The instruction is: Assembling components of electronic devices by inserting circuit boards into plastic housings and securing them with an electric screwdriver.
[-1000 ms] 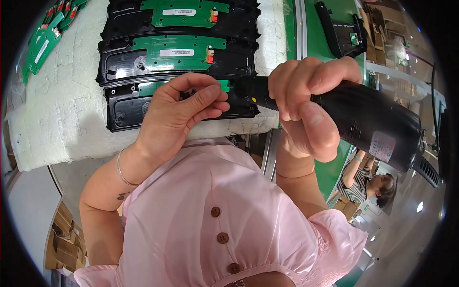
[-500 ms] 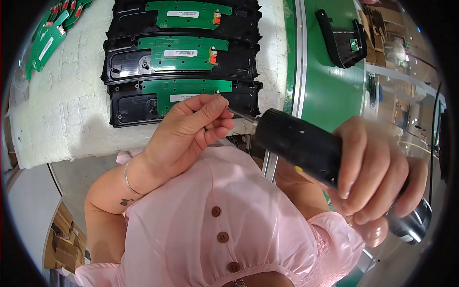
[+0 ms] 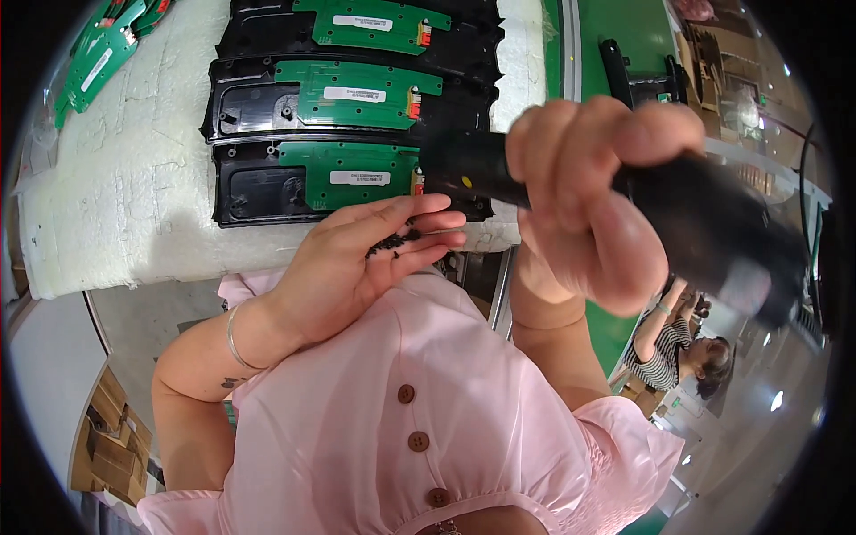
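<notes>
My left hand (image 3: 334, 267) is cupped just in front of the nearest black plastic panel (image 3: 259, 192), holding a small heap of black screws (image 3: 392, 242) in the palm and fingers. Gripped in my right hand (image 3: 584, 201) is a black electric screwdriver (image 3: 481, 169), blurred at its rear. Its front end reaches over the right part of the nearest panel, beside the red-and-white connector (image 3: 418, 182) of a green circuit board (image 3: 357, 156). I cannot make out the bit's tip.
Two similar panels with boards, a middle one (image 3: 254, 107) and a far one (image 3: 267, 27), lie behind on a white foam block (image 3: 143, 214). Loose green boards (image 3: 94, 67) are at far left. A black part (image 3: 615, 71) sits on the green surface, right. Another person (image 3: 669, 348) is at right.
My right hand has swung the screwdriver up and left, from my left fingertips to over the nearest panel. My left fingers have loosened from a pinch, showing the screws.
</notes>
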{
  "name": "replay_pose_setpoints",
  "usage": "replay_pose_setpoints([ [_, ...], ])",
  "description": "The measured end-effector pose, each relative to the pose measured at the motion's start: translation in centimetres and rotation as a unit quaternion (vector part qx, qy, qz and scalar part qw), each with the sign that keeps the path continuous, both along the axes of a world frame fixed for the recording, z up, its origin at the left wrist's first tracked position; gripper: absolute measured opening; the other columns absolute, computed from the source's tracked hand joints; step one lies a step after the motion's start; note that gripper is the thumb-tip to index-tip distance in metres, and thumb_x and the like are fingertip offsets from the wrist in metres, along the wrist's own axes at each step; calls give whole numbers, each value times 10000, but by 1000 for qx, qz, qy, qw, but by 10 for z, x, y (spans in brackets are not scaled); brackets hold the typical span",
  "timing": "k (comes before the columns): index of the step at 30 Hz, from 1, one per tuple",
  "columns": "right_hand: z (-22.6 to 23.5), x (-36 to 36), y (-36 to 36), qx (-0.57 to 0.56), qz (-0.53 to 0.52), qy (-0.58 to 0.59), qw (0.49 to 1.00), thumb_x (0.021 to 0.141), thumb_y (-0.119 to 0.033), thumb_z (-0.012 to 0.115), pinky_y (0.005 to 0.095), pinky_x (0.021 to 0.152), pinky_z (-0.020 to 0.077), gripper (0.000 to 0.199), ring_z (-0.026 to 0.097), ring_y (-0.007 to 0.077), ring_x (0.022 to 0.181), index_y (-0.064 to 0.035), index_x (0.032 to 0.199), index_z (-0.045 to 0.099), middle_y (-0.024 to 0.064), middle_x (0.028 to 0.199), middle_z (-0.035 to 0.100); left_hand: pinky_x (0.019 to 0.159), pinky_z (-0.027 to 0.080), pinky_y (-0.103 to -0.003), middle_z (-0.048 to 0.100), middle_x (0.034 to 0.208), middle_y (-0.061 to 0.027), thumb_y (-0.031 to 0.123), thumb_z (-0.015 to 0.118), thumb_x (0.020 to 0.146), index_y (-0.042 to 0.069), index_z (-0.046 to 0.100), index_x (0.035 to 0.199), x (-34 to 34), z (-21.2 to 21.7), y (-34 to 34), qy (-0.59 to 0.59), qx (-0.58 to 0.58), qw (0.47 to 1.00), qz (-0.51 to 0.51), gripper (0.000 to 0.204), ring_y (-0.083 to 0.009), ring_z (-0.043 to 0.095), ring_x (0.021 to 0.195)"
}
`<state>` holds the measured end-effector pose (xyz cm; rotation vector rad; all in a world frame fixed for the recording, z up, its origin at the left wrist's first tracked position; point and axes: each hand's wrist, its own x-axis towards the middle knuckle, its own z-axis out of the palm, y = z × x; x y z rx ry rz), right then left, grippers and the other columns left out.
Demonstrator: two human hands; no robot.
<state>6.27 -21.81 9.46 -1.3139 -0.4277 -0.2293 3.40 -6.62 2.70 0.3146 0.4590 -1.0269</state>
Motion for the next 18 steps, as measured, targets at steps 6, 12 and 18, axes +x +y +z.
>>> replay_pose_setpoints([
  [6, 0, 8, 10, -36, -52, 45, 997, 636, -85, 417, 305, 526, 352, 328, 365, 123, 457, -43, 960, 449, 8, 555, 401, 821, 497, -289, 589, 980, -157, 192, 416, 935, -25, 481, 1110, 4, -14, 11, -162, 12, 986, -32, 286, -236, 601, 926],
  [12, 1, 12, 16, -60, -77, 69, 993, 623, -85, 418, 304, 517, 350, 303, 361, 120, 452, -40, 922, 438, 13, 546, 399, 769, 497, -252, 605, 925, -113, 147, 486, 907, 11, 511, 1069, 9, -14, 13, -183, 45, 981, -45, 213, -177, 609, 854],
  [18, -8, 23, 6, -46, 37, 21, 998, 628, -75, 420, 291, 493, 337, 283, 352, 117, 447, -39, 909, 425, 22, 543, 402, 775, 488, -246, 611, 925, -80, 111, 557, 868, 9, 569, 1014, 5, -8, 7, -173, 66, 983, 8, 179, -143, 607, 822],
])
